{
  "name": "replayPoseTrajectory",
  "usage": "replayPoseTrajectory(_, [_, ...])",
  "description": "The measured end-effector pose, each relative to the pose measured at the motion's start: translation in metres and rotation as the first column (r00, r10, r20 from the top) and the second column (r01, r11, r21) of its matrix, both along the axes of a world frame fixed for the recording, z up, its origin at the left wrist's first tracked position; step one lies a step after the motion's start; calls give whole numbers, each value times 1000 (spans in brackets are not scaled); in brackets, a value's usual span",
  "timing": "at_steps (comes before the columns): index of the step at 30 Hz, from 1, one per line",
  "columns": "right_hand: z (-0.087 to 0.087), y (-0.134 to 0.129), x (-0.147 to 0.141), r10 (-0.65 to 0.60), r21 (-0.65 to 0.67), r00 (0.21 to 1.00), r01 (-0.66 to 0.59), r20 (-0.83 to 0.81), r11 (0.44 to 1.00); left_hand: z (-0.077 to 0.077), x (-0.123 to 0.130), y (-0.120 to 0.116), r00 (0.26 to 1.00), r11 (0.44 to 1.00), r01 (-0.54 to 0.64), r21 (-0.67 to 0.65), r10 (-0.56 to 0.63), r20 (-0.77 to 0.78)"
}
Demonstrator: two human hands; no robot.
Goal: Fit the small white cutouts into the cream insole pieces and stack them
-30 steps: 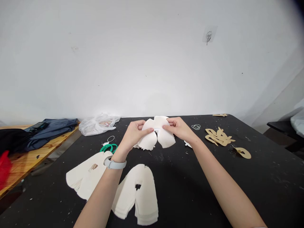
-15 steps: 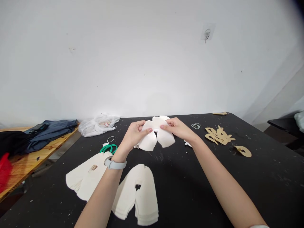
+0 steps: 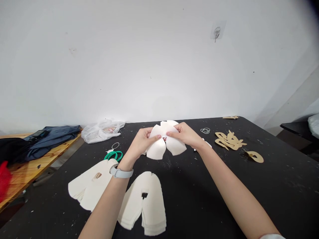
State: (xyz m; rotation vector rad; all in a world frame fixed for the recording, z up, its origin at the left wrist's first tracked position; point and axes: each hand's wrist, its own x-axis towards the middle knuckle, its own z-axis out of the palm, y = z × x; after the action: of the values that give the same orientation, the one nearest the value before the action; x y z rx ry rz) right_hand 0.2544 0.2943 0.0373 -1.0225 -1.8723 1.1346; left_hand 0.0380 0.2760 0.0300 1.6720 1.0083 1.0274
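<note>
Between both hands, above the black table, is a white cut-out sheet (image 3: pixel 156 149) with a notched top, a small middle hole and two rounded lower flaps. My left hand (image 3: pixel 144 141) pinches its left side, thumb in front and fingers behind. On the right side my right hand (image 3: pixel 185 134) grips it the same way, and the two thumbs lie close together near the hole. The sheet bends under them. Nearer to me lie a stack of similar cream cut-outs (image 3: pixel 154 212) and, left of it, a second stack (image 3: pixel 93 182), partly covered by my left forearm.
Green rings (image 3: pixel 113 155) touch the left stack's top. A plastic bag (image 3: pixel 102 131) sits at the back left. Tan cut-out pieces (image 3: pixel 230 141), a curved tan piece (image 3: pixel 256 157) and thin white bands (image 3: pixel 205 130) lie right on the black table (image 3: pixel 199 199). Dark clothing (image 3: pixel 57 136) covers a wooden bench.
The thumbs have come slightly closer together, and the white sheet's lower flaps have shifted a little to the right. Both hands keep their hold.
</note>
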Motion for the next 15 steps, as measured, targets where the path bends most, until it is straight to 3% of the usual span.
replayPoseTrajectory(6, [1, -1, 1, -93, 96, 994, 87, 61, 992, -4, -1, 3, 999, 999, -25, -31, 24, -24])
replayPoseTrajectory(15, [3, -3, 2, -77, 56, 997, 76, 30, 996, -9, 9, 4, 987, 991, -136, 7, 135, 85])
